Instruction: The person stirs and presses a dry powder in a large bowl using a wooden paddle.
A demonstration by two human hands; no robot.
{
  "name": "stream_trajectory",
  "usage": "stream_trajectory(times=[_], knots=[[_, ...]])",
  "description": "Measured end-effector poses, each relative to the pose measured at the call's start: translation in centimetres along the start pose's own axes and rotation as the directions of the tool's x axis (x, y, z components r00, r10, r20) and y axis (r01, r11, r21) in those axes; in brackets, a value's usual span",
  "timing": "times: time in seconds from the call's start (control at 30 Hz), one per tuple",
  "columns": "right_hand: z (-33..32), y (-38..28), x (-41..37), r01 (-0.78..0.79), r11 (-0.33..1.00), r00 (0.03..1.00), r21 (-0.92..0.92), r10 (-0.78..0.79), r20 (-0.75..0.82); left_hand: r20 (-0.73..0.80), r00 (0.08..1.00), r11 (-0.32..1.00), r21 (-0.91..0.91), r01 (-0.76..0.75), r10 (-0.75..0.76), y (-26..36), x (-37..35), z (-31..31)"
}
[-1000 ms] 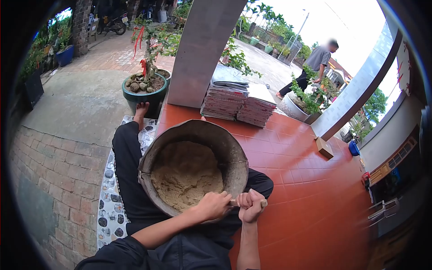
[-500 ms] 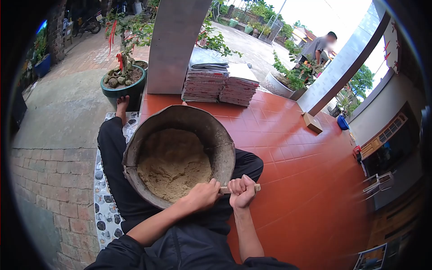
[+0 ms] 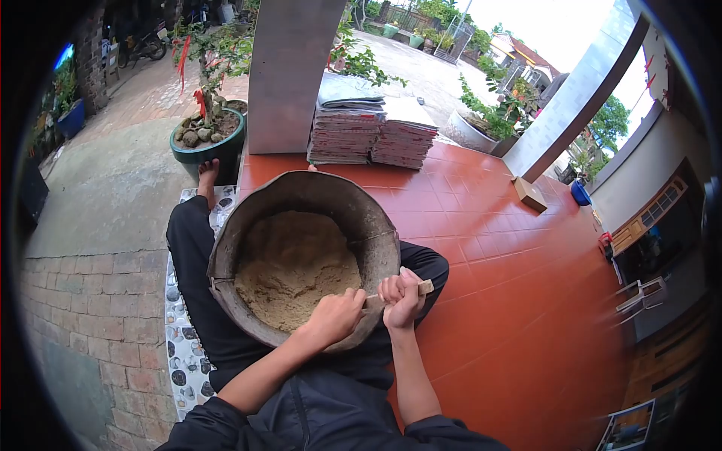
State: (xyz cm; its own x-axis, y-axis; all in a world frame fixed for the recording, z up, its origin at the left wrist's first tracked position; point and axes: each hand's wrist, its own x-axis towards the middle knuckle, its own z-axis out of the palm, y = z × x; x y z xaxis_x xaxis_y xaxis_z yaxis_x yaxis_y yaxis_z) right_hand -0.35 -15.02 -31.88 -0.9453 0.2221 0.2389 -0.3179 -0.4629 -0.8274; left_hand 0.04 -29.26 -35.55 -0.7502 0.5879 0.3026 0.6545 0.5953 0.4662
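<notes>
A deep round bucket (image 3: pixel 376 259) with a worn, dull brown wall stands tilted between my legs. Loose tan grainy material (image 3: pixel 297 278) covers its bottom, with an uneven, broken surface. My right hand (image 3: pixel 402 299) is wrapped around a wooden stick (image 3: pixel 426 287) at the near right rim, and the stick's end pokes out past the fist. Closed around the same stick further left, my left hand (image 3: pixel 337 316) sits just inside the rim, low over the tan material. Whatever lies at the stick's left end is hidden by that hand.
Red tiled floor (image 3: pixel 496 323) extends to the right, and a pebbled edge strip (image 3: pixel 180 353) runs on the left. Ahead are stacked folded sacks (image 3: pixel 346 131), a pillar (image 3: pixel 289 83) and a green plant pot (image 3: pixel 207 154). A small box (image 3: pixel 529 195) lies further right.
Both hands have moved slightly up and toward the bucket, and the stick tilts more steeply. The view has shifted a little. The person by the far plant no longer shows clearly.
</notes>
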Motion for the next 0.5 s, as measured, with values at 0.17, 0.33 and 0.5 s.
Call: stream_trajectory(times=[0.17,0.33,0.5], knots=[[0.5,0.0,0.1,0.023,0.999,1.0,-0.041,-0.022,0.009,0.115,0.982,0.979,0.156,0.13,-0.149,-0.6,-0.5,1.0],[0.6,1.6,-1.7,-0.063,0.998,0.998,-0.026,0.063,-0.004,0.052,0.996,0.978,0.199,0.062,-0.074,-0.8,-0.7,1.2],[1.5,0.9,-3.0,-0.018,0.999,0.999,-0.051,0.016,-0.049,0.102,0.994,0.984,0.178,0.027,-0.045,-0.1,-0.4,0.1]])
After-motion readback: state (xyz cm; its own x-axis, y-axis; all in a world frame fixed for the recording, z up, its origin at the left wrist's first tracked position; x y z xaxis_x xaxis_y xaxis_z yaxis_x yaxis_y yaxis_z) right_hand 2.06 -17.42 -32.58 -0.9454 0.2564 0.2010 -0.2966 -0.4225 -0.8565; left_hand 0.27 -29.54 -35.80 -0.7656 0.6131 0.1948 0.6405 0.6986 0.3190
